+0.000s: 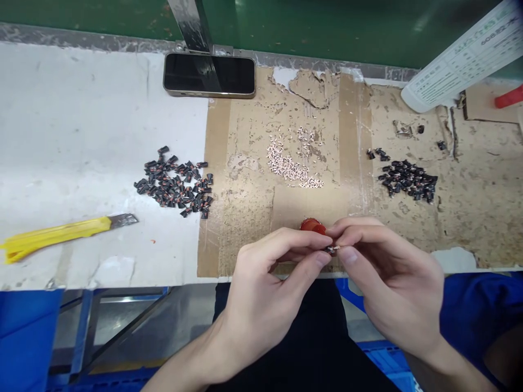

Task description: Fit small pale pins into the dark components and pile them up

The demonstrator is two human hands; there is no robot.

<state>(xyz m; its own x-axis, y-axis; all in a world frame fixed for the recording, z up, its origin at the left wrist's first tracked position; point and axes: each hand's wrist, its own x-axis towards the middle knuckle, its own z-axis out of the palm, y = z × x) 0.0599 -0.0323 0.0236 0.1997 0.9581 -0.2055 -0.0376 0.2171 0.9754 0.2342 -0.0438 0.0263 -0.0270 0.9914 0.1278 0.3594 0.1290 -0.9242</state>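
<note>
My left hand (278, 288) pinches a small black part (329, 249) between thumb and forefinger; most of it is hidden by the fingers. Opposite it, my right hand (388, 277) holds a tiny pale copper-coloured piece (336, 247) in a pinch, its end at the black part. Behind the fingertips stands a small round red container (312, 225), partly covered by my hands. Farther back on the cardboard lies a pile of tiny copper-coloured pieces (290, 166). Small black parts with coppery bits form a pile (175, 185) at the left, and shinier black parts form another (408, 179) at the right.
A yellow utility knife (61, 234) lies at the left with its blade out. The phone (209, 75) rests at the back against a metal post (190, 24). A large white bottle (461, 57) leans in at the back right. Worn cardboard (245, 218) covers part of the white bench.
</note>
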